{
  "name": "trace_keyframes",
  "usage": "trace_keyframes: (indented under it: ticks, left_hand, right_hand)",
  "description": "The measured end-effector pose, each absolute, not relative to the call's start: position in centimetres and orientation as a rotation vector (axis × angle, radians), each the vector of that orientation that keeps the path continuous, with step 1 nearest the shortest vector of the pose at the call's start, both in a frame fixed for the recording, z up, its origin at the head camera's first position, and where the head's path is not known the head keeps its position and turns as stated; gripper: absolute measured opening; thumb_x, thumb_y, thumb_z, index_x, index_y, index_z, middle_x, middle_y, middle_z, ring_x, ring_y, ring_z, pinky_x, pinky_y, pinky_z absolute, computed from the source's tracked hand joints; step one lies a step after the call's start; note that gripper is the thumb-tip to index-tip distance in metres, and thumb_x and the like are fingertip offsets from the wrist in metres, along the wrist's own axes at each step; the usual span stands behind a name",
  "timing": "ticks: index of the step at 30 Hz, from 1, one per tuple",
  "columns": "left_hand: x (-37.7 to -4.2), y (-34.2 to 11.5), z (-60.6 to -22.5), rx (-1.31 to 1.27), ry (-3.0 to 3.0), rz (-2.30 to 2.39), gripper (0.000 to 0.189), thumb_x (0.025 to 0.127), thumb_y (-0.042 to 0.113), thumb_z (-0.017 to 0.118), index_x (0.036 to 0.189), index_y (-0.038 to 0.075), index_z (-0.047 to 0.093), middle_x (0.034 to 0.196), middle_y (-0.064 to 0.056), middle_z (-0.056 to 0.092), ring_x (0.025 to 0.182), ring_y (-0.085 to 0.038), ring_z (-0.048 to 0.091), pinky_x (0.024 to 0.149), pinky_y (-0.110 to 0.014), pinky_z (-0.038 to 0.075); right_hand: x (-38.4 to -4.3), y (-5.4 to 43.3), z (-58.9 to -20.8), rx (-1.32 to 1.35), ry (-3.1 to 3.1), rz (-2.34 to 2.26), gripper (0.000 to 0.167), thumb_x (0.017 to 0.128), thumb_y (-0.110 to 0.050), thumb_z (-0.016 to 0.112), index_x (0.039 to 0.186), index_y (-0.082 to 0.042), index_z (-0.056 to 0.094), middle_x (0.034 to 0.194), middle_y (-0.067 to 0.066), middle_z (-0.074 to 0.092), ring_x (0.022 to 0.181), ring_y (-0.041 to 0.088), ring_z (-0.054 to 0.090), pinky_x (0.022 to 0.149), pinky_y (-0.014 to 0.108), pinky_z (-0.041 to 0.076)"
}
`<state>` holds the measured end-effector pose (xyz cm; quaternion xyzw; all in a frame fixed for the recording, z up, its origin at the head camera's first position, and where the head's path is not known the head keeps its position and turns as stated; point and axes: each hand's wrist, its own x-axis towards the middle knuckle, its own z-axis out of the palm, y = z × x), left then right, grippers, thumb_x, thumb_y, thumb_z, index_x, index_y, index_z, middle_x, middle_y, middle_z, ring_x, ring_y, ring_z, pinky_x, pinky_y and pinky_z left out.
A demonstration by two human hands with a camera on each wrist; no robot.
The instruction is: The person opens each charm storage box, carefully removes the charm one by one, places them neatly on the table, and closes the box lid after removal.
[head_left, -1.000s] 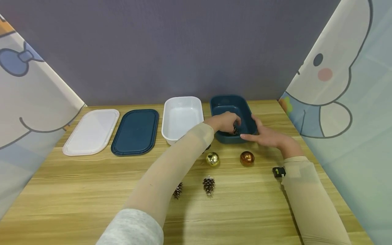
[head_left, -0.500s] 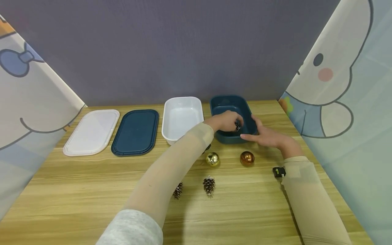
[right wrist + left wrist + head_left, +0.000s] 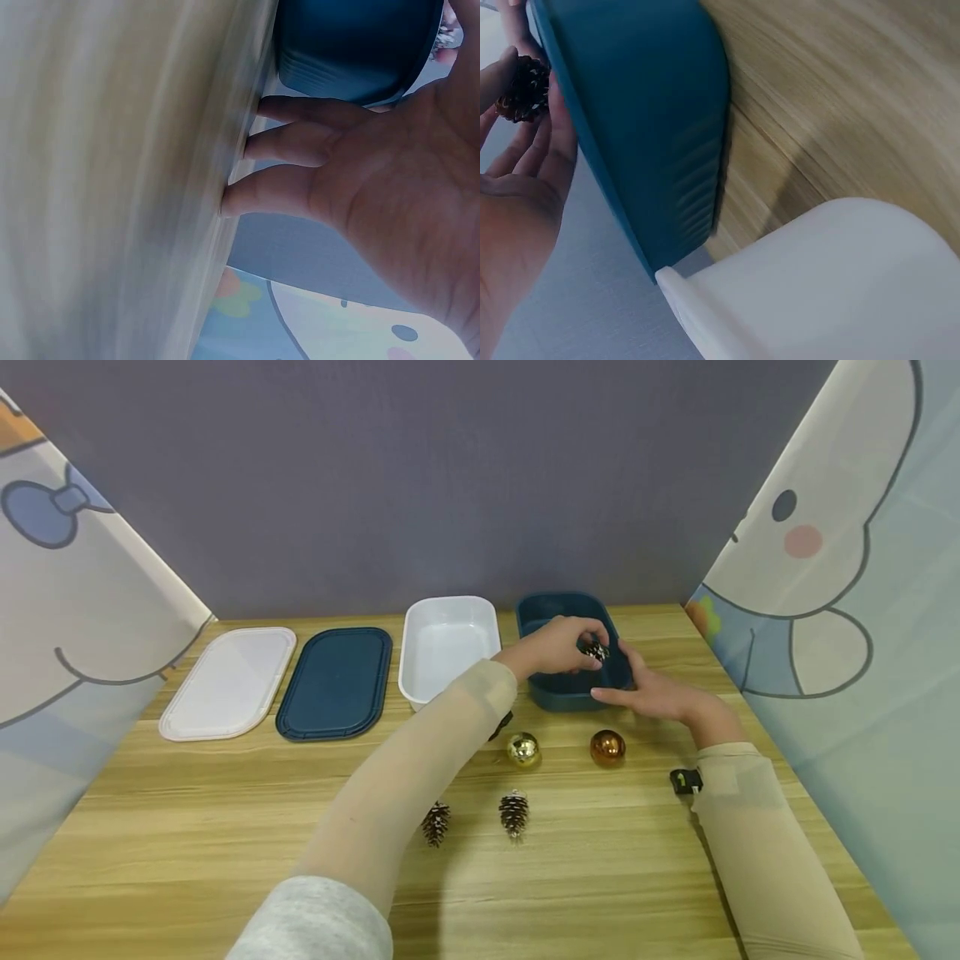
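My left hand (image 3: 564, 645) pinches a dark pine cone (image 3: 596, 650) between thumb and fingers, over the open navy blue box (image 3: 558, 700). In the left wrist view the pine cone (image 3: 525, 90) shows light-tipped scales, level with the rim of the box (image 3: 630, 112). My right hand (image 3: 651, 693) rests at the near right corner of the box, thumb along its front and fingers spread down the side. The right wrist view shows the fingers of that hand (image 3: 405, 180) fairly straight, tips at the tabletop beside the box (image 3: 352, 45).
A white box (image 3: 448, 647) stands left of the blue one. Farther left lie a navy lid (image 3: 333, 683) and a white lid (image 3: 227, 683). In front are a gold ball (image 3: 522, 749), a copper ball (image 3: 607, 748) and two pine cones (image 3: 513, 814), one partly behind the left forearm.
My left hand has risen from inside the blue box and moved slightly right and away, bringing the pine cone up with it. The right hand stays at the box corner.
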<state>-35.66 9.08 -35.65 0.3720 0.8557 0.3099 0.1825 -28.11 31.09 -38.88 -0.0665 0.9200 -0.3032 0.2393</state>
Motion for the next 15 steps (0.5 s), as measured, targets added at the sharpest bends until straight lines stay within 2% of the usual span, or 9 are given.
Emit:
trace_keyframes:
  ticks: [4, 7, 10, 13, 15]
  left_hand:
    - [-35.58, 8.95, -35.52, 0.998, 2.406, 0.964, 0.043, 0.1, 0.02, 0.077, 0.139, 0.018, 0.061, 0.15, -0.011, 0.06, 0.09, -0.022, 0.075, 0.08, -0.027, 0.06]
    - [-35.6, 8.8, -35.49, 0.978, 2.439, 0.961, 0.055, 0.097, 0.016, 0.08, 0.148, 0.018, 0.058, 0.154, -0.009, 0.057, 0.114, -0.021, 0.071, 0.088, -0.028, 0.059]
    - [-35.64, 8.64, -35.32, 0.979, 2.473, 0.914, 0.068, 0.097, 0.011, 0.079, 0.158, 0.019, 0.05, 0.164, -0.006, 0.048, 0.138, -0.02, 0.057, 0.095, -0.029, 0.056]
    - [-35.6, 8.55, -35.03, 0.991, 2.464, 0.915, 0.073, 0.098, 0.008, 0.076, 0.163, 0.017, 0.044, 0.168, -0.006, 0.043, 0.13, -0.019, 0.062, 0.09, -0.028, 0.057]
    - [-35.5, 8.49, -34.82, 0.99, 2.442, 0.947, 0.073, 0.099, 0.009, 0.076, 0.163, 0.016, 0.043, 0.166, -0.007, 0.045, 0.121, -0.017, 0.067, 0.087, -0.025, 0.057]
  right_hand:
    - [-28.19, 31.05, -38.97, -0.192, 2.52, -0.833, 0.118, 0.102, -0.069, 0.055, 0.165, -0.021, -0.032, 0.171, 0.042, 0.007, 0.15, 0.061, 0.035, 0.116, 0.076, 0.035]
    - [-28.23, 30.98, -39.04, -0.192, 2.519, -0.835, 0.118, 0.102, -0.068, 0.056, 0.165, -0.021, -0.033, 0.171, 0.041, 0.005, 0.15, 0.061, 0.035, 0.117, 0.076, 0.035]
    - [-28.28, 30.97, -39.04, -0.193, 2.517, -0.833, 0.118, 0.102, -0.068, 0.056, 0.164, -0.021, -0.033, 0.172, 0.041, 0.003, 0.151, 0.062, 0.033, 0.117, 0.076, 0.035]
    - [-28.29, 31.03, -38.98, -0.194, 2.518, -0.833, 0.118, 0.103, -0.068, 0.056, 0.164, -0.021, -0.033, 0.172, 0.041, 0.002, 0.151, 0.062, 0.033, 0.117, 0.076, 0.035]
    - [-28.28, 31.11, -38.94, -0.198, 2.519, -0.833, 0.118, 0.103, -0.068, 0.056, 0.164, -0.02, -0.033, 0.172, 0.041, 0.003, 0.15, 0.061, 0.034, 0.117, 0.076, 0.035]
